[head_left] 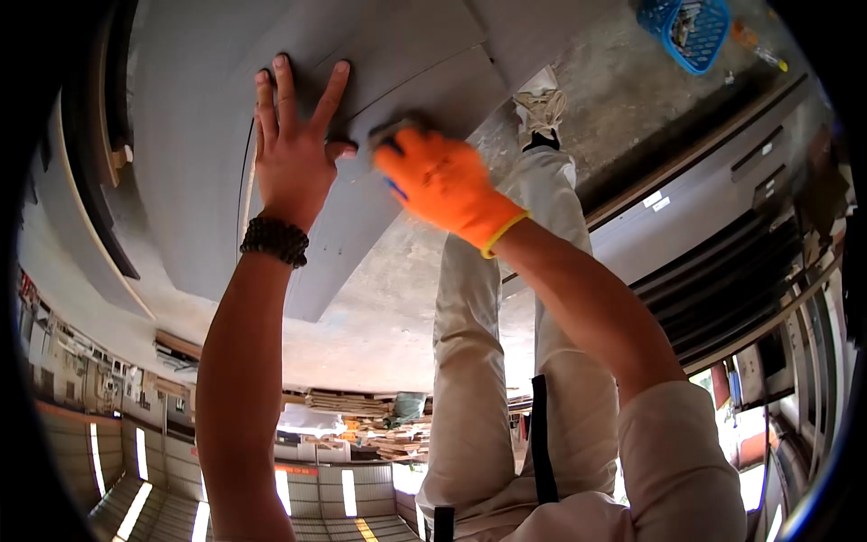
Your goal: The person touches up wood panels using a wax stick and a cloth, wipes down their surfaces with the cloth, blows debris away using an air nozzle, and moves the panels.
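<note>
My bare left hand (296,158), with a dark beaded bracelet (275,240) at the wrist, lies flat with fingers spread on a grey panel (203,181). To its right, my right hand (442,185) wears an orange work glove with a yellow cuff. Its fingers are closed over a small dark block (386,132) pressed to the panel's surface. That block is blurred and mostly covered by the glove, so its exact kind is unclear. Thin seams run across the grey surface near both hands.
A blue plastic basket (697,41) with small items stands on the concrete floor (623,113) at the upper right. Long panels (704,203) are stacked on the right. My shoe (542,110) is beside the grey panel. Stacked boards (361,411) lie in the background.
</note>
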`<state>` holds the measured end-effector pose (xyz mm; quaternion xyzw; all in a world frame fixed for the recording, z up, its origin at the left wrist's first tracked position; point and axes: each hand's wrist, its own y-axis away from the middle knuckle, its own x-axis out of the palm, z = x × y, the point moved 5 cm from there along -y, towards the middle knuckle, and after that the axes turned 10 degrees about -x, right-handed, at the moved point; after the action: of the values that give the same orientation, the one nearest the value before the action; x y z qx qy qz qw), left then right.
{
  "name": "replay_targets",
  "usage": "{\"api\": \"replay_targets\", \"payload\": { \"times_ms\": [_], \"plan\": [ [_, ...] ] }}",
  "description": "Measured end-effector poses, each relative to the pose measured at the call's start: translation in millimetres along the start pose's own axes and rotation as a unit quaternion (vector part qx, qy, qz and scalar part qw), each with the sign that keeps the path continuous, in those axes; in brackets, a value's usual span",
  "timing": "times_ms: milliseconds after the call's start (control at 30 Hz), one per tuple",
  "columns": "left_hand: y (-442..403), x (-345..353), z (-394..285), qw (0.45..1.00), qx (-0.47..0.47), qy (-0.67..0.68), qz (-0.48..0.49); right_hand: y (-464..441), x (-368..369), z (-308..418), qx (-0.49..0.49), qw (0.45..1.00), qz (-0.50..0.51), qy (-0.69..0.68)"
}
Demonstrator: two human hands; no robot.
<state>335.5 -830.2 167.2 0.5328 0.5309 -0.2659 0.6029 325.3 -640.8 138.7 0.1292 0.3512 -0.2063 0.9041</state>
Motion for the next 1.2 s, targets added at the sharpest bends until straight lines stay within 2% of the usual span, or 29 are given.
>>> {"api": "replay_targets", "payload": {
  "times_ms": [33,100,167,200,267,400,467,500,567,700,767,867,933,1000,1033,1067,1133,1200],
  "plan": [
    [-1.9,0.9,-1.7,1.000,0.000,0.007,-0.006,0.9,-23.1,-12.7,0.026,0.999,-0.006,0.018],
    [0.8,-1.1,1.1,0.999,0.002,0.038,-0.021,7.7,-54.3,-46.1,0.124,0.989,0.072,0.047],
    [0.3,-2.1,3.4,0.999,0.010,0.045,-0.028,8.3,-82.4,-67.3,0.112,0.992,0.003,0.065],
    [-0.4,1.0,4.0,0.999,-0.006,0.031,-0.015,0.0,-84.9,-65.4,0.103,0.993,0.002,0.065],
    [0.2,0.0,7.9,0.999,-0.008,0.040,-0.015,-13.2,-96.6,-70.4,0.169,0.977,-0.041,0.123],
    [1.9,-1.8,7.4,0.998,-0.010,0.049,-0.024,-86.5,-95.0,-59.9,0.217,0.953,-0.092,0.188],
    [3.6,-1.6,10.7,0.998,-0.016,0.055,-0.026,-127.2,-93.1,-52.3,0.193,0.962,-0.037,0.191],
    [1.7,-0.9,10.2,0.998,-0.015,0.057,-0.026,-145.2,-93.9,-48.5,0.184,0.962,-0.035,0.200],
    [3.2,-1.6,12.5,0.997,-0.019,0.068,-0.034,-172.8,-92.9,-29.8,0.087,0.983,-0.085,0.136],
    [4.9,-2.2,17.9,0.996,-0.024,0.071,-0.039,-187.0,-85.5,-22.0,0.022,0.991,-0.060,0.121],
    [1.8,-4.0,19.4,0.994,-0.040,0.092,-0.047,-177.1,-81.4,-31.8,-0.009,0.979,0.048,0.195],
    [10.1,-2.9,17.3,0.990,-0.065,0.114,-0.043,-126.5,-86.1,-30.9,-0.019,0.984,0.075,0.159],
    [7.6,1.7,19.0,0.990,-0.073,0.101,-0.061,-84.7,-73.6,-23.1,-0.015,0.977,0.109,0.181],
    [8.6,3.4,17.8,0.990,-0.080,0.102,-0.054,-48.5,-41.5,-14.0,-0.081,0.980,0.146,0.108],
    [6.4,0.7,16.8,0.990,-0.078,0.103,-0.053,-37.6,-22.7,-4.9,-0.111,0.973,0.164,0.121],
    [4.4,-5.3,16.1,0.991,-0.079,0.100,-0.046,-31.2,-2.4,8.4,-0.139,0.964,0.182,0.134],
    [2.9,-15.0,10.9,0.992,-0.069,0.102,0.034,-29.7,32.2,29.9,-0.167,0.966,0.183,0.079],
    [6.3,-17.7,3.1,0.989,-0.079,0.104,0.064,-31.2,53.6,51.5,-0.192,0.966,0.170,0.042]
  ]
}}
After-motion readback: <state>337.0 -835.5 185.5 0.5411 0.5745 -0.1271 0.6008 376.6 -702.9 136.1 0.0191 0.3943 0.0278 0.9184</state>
